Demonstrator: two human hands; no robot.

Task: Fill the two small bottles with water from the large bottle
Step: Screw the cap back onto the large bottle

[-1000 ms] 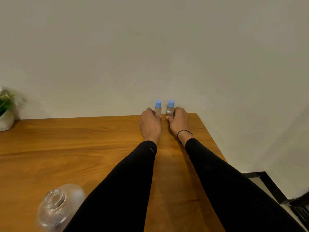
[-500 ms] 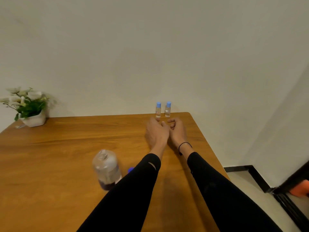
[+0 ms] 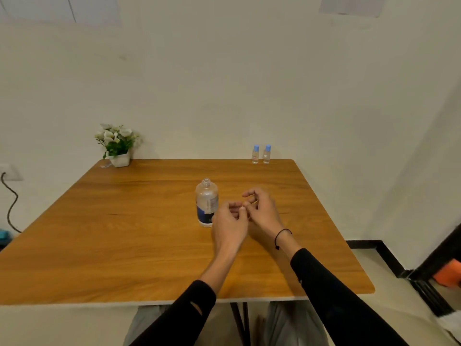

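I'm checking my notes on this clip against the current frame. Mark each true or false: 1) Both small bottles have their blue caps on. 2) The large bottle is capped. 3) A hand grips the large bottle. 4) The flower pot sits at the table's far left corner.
1) True: the two small bottles stand capped at the far edge.
2) False: the large bottle has an open neck.
3) False: the left hand and right hand hold nothing, meeting beside it.
4) True: the flower pot stands there on the table.
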